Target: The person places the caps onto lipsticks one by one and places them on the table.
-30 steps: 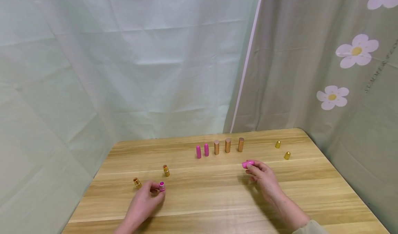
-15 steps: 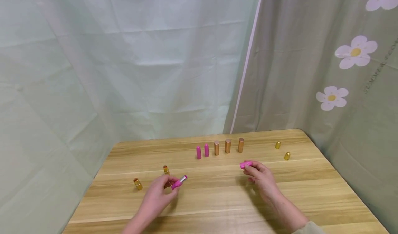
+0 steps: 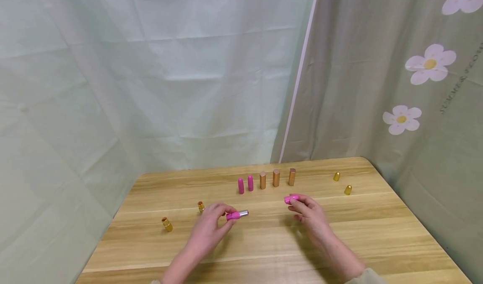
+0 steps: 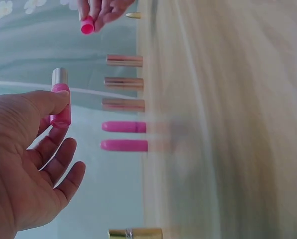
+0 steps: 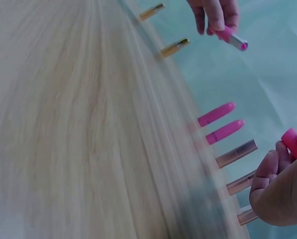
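Observation:
My left hand (image 3: 208, 227) pinches a pink lipstick (image 3: 233, 216) between thumb and fingers, above the middle of the table. The lipstick lies nearly level, its uncapped silver end facing right. In the left wrist view the thumb presses across the pink body of the lipstick (image 4: 61, 107). My right hand (image 3: 312, 217) holds a pink lipstick cap (image 3: 291, 199), also raised over the table. Its open end faces left, toward the silver end, with a gap between them. The right wrist view catches the same cap (image 5: 291, 141) at its right edge.
Two capped pink lipsticks (image 3: 241, 186) and several rose-gold tubes (image 3: 276, 178) stand in a row at the back. Uncapped gold lipsticks (image 3: 167, 224) stand on the left, gold caps (image 3: 348, 190) on the right. Curtains (image 3: 211, 87) hang behind the wooden table (image 3: 264, 254).
My left hand has moved right with the lipstick, which has tipped from upright to nearly level. My right hand has drifted slightly left with the cap, and the gap between them is smaller.

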